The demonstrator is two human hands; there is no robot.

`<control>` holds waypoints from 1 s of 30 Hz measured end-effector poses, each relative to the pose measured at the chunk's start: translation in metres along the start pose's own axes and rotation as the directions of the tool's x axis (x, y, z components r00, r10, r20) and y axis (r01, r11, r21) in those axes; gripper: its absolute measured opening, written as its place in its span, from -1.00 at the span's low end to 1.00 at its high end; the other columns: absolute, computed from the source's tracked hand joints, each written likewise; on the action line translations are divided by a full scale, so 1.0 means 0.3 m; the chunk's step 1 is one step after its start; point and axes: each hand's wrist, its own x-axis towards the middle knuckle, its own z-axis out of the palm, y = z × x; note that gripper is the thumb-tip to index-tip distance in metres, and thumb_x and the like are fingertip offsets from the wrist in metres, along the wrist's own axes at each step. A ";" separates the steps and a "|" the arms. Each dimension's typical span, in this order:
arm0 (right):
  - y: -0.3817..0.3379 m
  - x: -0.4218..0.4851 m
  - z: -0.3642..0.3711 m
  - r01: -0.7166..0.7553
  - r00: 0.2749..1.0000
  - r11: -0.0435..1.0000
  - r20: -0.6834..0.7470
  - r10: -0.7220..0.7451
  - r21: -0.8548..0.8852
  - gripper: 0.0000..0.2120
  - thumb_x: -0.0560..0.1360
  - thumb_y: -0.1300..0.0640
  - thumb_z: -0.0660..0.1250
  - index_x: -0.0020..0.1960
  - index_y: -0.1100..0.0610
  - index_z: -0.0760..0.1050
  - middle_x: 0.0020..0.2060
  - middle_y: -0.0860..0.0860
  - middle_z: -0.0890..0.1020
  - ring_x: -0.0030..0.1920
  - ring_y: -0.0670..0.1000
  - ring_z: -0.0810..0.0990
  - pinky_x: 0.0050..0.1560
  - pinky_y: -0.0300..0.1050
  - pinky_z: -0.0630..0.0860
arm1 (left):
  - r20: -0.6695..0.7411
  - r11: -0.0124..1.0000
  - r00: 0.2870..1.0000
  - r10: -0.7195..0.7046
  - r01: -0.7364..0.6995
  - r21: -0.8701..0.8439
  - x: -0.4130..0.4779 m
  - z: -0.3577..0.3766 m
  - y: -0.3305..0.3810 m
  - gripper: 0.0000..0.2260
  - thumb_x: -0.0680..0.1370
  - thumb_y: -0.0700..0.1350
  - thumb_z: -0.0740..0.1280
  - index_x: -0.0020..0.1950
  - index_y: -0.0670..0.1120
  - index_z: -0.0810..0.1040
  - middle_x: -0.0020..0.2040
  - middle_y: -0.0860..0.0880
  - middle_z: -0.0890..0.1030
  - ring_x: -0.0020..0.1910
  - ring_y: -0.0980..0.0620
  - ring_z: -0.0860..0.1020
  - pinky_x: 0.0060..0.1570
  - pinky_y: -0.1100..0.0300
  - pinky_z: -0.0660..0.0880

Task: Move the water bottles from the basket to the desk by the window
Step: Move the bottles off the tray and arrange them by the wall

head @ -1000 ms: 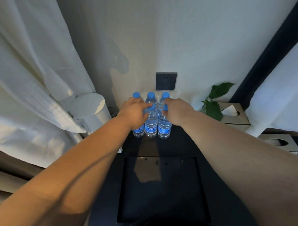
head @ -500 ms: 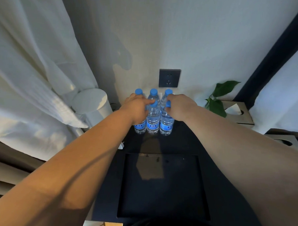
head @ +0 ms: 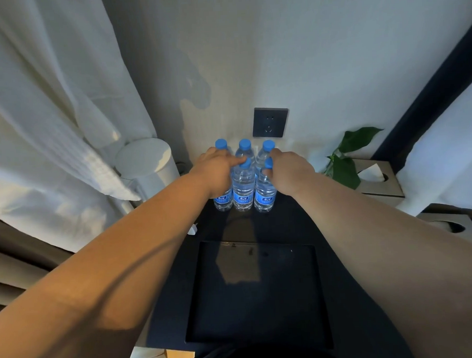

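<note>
Several clear water bottles [head: 243,189] with blue caps and blue labels stand upright in two tight rows on the dark desk [head: 293,225], against the wall. My left hand [head: 215,171] covers the top of the front left bottle [head: 223,200], its forefinger reaching to the middle front bottle's cap. My right hand [head: 288,171] grips the front right bottle [head: 265,195] at the neck, thumb just under the cap. The basket is out of view.
A white curtain [head: 51,119] hangs at the left, with a white cylinder [head: 147,166] beside the bottles. A wall socket [head: 270,122] sits just above them. A green plant [head: 345,163] and wooden tissue boxes [head: 378,180] stand at the right. A recessed dark panel [head: 256,291] fills the near desk.
Both hands have stayed on the front bottles. The bottle group has barely shifted; only my view has moved slightly.
</note>
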 end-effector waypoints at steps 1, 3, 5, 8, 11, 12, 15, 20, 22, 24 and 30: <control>0.001 0.002 0.002 -0.004 1.000 1.000 0.000 0.004 0.012 -0.56 0.67 -0.08 0.30 0.41 0.17 0.38 0.08 0.15 0.63 0.03 0.17 0.60 -0.15 0.00 0.42 | -0.002 1.000 1.000 0.006 -0.006 0.002 -0.002 0.000 0.000 -0.36 0.59 -0.23 0.35 0.61 0.17 0.29 0.53 -0.07 0.41 0.49 -0.15 0.28 0.45 -0.06 0.25; -0.002 0.005 0.005 -0.016 1.000 0.999 -0.005 0.016 0.037 -0.57 0.66 -0.09 0.31 0.37 0.18 0.40 0.08 0.15 0.62 0.05 0.18 0.60 -0.13 0.00 0.42 | 0.002 1.000 1.000 0.014 -0.014 0.013 -0.003 -0.002 -0.001 -0.37 0.60 -0.21 0.35 0.62 0.17 0.28 0.52 -0.07 0.41 0.49 -0.15 0.28 0.45 -0.06 0.25; -0.006 0.006 0.008 -0.019 1.000 0.999 -0.013 0.019 0.049 -0.57 0.67 -0.09 0.31 0.38 0.18 0.41 0.08 0.16 0.62 0.06 0.20 0.61 -0.12 0.00 0.42 | 0.007 1.000 1.000 0.012 -0.012 0.014 -0.002 -0.003 -0.001 -0.36 0.59 -0.22 0.35 0.62 0.17 0.28 0.52 -0.06 0.41 0.49 -0.15 0.28 0.45 -0.05 0.25; -0.006 0.005 0.013 -0.015 1.000 0.998 -0.022 0.017 0.054 -0.57 0.67 -0.08 0.30 0.40 0.19 0.40 0.09 0.17 0.63 0.07 0.21 0.61 -0.12 0.00 0.41 | 0.009 1.000 1.000 0.009 -0.009 0.009 -0.002 0.000 -0.004 -0.33 0.58 -0.25 0.35 0.62 0.19 0.27 0.52 -0.05 0.41 0.49 -0.15 0.28 0.44 -0.04 0.25; -0.002 0.002 0.016 -0.007 1.000 0.998 -0.028 0.009 0.056 -0.57 0.67 -0.08 0.30 0.41 0.18 0.39 0.09 0.17 0.63 0.06 0.20 0.62 -0.11 0.01 0.44 | 0.007 1.000 1.000 0.011 -0.011 0.003 0.000 0.003 -0.008 -0.31 0.57 -0.27 0.36 0.62 0.20 0.26 0.52 -0.05 0.41 0.48 -0.15 0.28 0.44 -0.05 0.25; -0.001 0.001 0.017 -0.006 0.999 0.999 -0.031 0.008 0.053 -0.57 0.68 -0.08 0.29 0.41 0.17 0.39 0.09 0.16 0.63 0.05 0.19 0.62 -0.12 0.01 0.44 | 0.007 1.000 1.000 0.010 -0.010 0.001 0.000 0.004 -0.008 -0.31 0.57 -0.27 0.36 0.62 0.20 0.26 0.52 -0.05 0.41 0.49 -0.15 0.27 0.45 -0.05 0.25; -0.001 -0.001 0.017 -0.002 0.999 0.999 -0.035 0.003 0.046 -0.58 0.68 -0.08 0.29 0.40 0.17 0.39 0.07 0.16 0.64 0.04 0.19 0.62 -0.12 0.01 0.45 | 0.004 1.000 1.000 0.011 -0.011 0.000 0.001 0.006 -0.010 -0.31 0.57 -0.26 0.35 0.62 0.20 0.26 0.53 -0.06 0.39 0.50 -0.15 0.27 0.46 -0.05 0.23; -0.005 0.000 0.014 0.001 1.000 0.999 -0.010 -0.001 0.046 -0.57 0.69 -0.07 0.27 0.44 0.17 0.37 0.10 0.17 0.63 0.04 0.19 0.61 -0.11 0.00 0.43 | -0.003 1.000 1.000 0.019 -0.019 0.001 0.001 0.008 -0.010 -0.33 0.58 -0.24 0.35 0.62 0.19 0.26 0.52 -0.06 0.40 0.49 -0.15 0.27 0.45 -0.04 0.23; -0.005 -0.002 0.012 -0.005 1.000 0.999 0.003 0.005 0.053 -0.56 0.70 -0.06 0.25 0.46 0.17 0.35 0.11 0.17 0.63 0.04 0.18 0.59 -0.10 0.00 0.42 | -0.003 1.000 1.000 0.020 -0.020 0.003 0.001 0.011 -0.009 -0.34 0.59 -0.22 0.34 0.63 0.18 0.26 0.52 -0.06 0.40 0.49 -0.15 0.26 0.45 -0.03 0.23; -0.004 -0.005 0.009 -0.012 1.000 0.998 0.011 0.011 0.065 -0.56 0.70 -0.05 0.25 0.48 0.16 0.33 0.12 0.17 0.62 -0.03 0.13 0.53 -0.11 0.00 0.41 | -0.001 1.000 1.000 0.022 -0.022 0.008 0.000 0.012 -0.009 -0.34 0.58 -0.21 0.34 0.63 0.17 0.25 0.51 -0.06 0.40 0.49 -0.15 0.27 0.45 -0.03 0.24; 0.002 -0.028 0.017 -0.010 1.000 0.994 0.017 0.008 0.110 -0.47 0.67 -0.01 0.28 0.56 0.14 0.24 0.19 0.19 0.62 0.11 0.22 0.61 -0.07 0.00 0.46 | 0.017 0.996 0.999 0.041 -0.042 0.082 -0.010 0.015 -0.015 -0.29 0.57 -0.11 0.39 0.65 0.18 0.17 0.54 -0.07 0.35 0.50 -0.16 0.25 0.45 -0.08 0.29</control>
